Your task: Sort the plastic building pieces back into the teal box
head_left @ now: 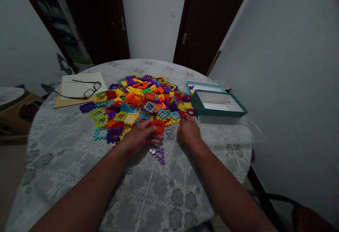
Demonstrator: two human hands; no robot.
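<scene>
My left hand (140, 135) is closed on an orange-red square building piece (158, 127) with toothed edges, thumb on top, at the near side of a heap of plastic building pieces (134, 99). At the heap's right front edge, my right hand (189, 131) has its fingers curled together beside a red piece (183, 115). What those fingers hold, if anything, is hidden. A purple triangular piece (159, 155) lies on the tablecloth below the left hand. Between the hands a grey piece (169, 130) rests at the heap's edge.
A teal box (219, 110) with a white inside stands right of the heap, another teal-edged tray (206, 85) behind it. Clear plastic (227, 129) lies before the box. At left, glasses (88, 92) rest on papers (79, 73). The round table (148, 196) has a patterned cloth.
</scene>
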